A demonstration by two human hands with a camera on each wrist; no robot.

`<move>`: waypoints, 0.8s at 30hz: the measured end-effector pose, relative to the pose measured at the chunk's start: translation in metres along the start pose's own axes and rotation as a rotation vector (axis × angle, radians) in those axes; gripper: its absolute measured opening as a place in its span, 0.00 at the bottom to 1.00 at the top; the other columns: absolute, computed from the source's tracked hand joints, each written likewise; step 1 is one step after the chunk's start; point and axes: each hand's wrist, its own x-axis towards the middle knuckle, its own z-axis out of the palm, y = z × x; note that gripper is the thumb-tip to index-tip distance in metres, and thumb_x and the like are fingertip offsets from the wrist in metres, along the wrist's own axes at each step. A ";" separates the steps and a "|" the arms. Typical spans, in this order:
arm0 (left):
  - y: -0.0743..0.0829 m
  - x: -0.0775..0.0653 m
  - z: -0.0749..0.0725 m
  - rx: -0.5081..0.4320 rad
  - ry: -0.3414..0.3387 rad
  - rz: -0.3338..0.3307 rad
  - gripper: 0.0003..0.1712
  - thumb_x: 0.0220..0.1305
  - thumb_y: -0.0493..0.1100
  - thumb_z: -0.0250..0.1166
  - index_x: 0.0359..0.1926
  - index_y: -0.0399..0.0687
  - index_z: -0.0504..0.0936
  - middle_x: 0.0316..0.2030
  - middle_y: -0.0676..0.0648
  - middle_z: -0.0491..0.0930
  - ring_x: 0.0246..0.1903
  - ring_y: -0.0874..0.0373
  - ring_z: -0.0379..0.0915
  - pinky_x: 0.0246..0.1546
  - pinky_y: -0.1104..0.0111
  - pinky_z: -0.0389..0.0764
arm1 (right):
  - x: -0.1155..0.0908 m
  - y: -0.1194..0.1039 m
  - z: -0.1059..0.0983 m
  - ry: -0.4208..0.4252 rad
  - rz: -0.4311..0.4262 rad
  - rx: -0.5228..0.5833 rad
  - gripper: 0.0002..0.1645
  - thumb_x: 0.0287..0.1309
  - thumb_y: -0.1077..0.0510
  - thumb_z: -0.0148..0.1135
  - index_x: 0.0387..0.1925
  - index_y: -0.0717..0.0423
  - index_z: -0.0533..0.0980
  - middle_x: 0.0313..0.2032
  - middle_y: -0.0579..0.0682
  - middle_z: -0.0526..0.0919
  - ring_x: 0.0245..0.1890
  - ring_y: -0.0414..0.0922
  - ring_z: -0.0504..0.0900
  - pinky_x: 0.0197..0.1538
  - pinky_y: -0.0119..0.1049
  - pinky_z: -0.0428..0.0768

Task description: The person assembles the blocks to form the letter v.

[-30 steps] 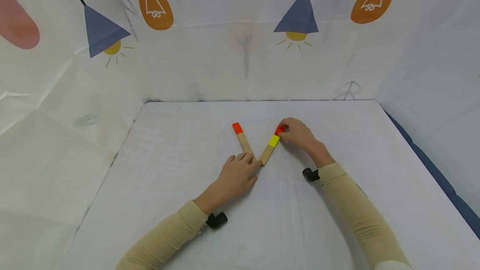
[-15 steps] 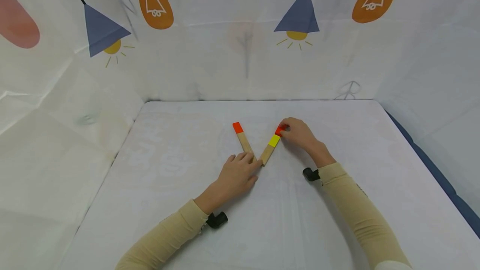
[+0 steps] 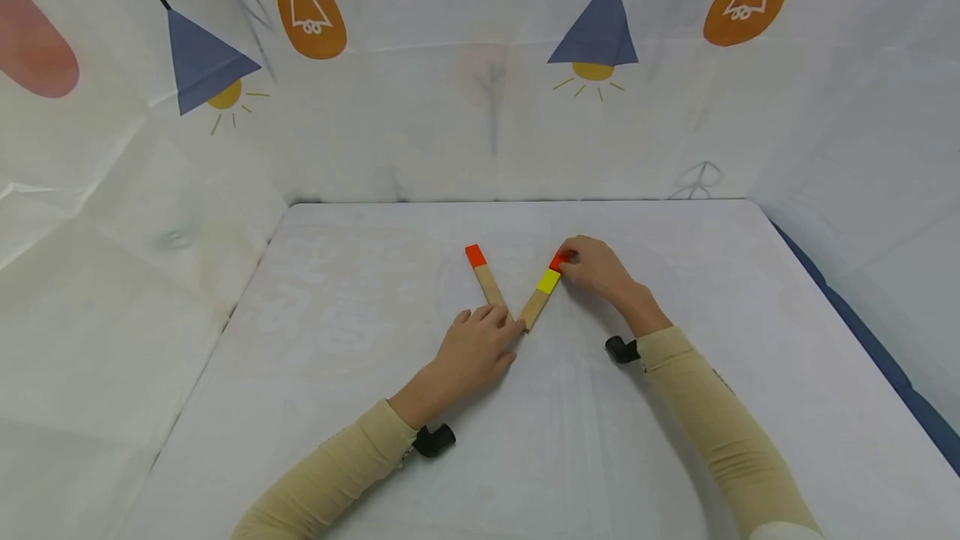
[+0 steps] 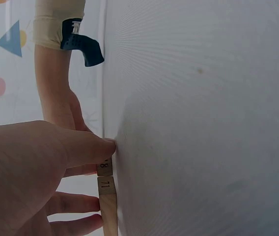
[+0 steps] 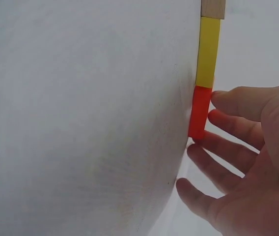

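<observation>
In the head view, toy blocks lie on the white table in a V. Its left arm is a red block (image 3: 475, 256) followed by plain wood (image 3: 490, 285). Its right arm runs from a wooden block (image 3: 535, 309) through a yellow block (image 3: 548, 282) to a second red block (image 3: 557, 262). My left hand (image 3: 472, 357) rests on the V's lower point with fingers extended, covering part of it. Printed numbers show on the wooden block ends (image 4: 107, 186) in the left wrist view. With thumb and fingertips, my right hand (image 3: 600, 270) pinches the right arm's red block (image 5: 199, 114).
The white table (image 3: 315, 298) reaches back to a pale curtain (image 3: 420, 132) printed with lamps and bulbs. Black wrist cameras sit under the left sleeve (image 3: 433, 442) and right sleeve (image 3: 621, 349). A dark blue strip (image 3: 862, 332) runs along the right side.
</observation>
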 end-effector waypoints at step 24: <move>0.001 0.002 0.000 -0.009 -0.034 -0.020 0.26 0.64 0.54 0.67 0.62 0.63 0.77 0.50 0.51 0.76 0.60 0.52 0.72 0.55 0.52 0.77 | -0.001 0.000 0.002 -0.007 -0.017 -0.008 0.17 0.65 0.56 0.59 0.51 0.61 0.78 0.54 0.59 0.80 0.54 0.55 0.76 0.60 0.52 0.74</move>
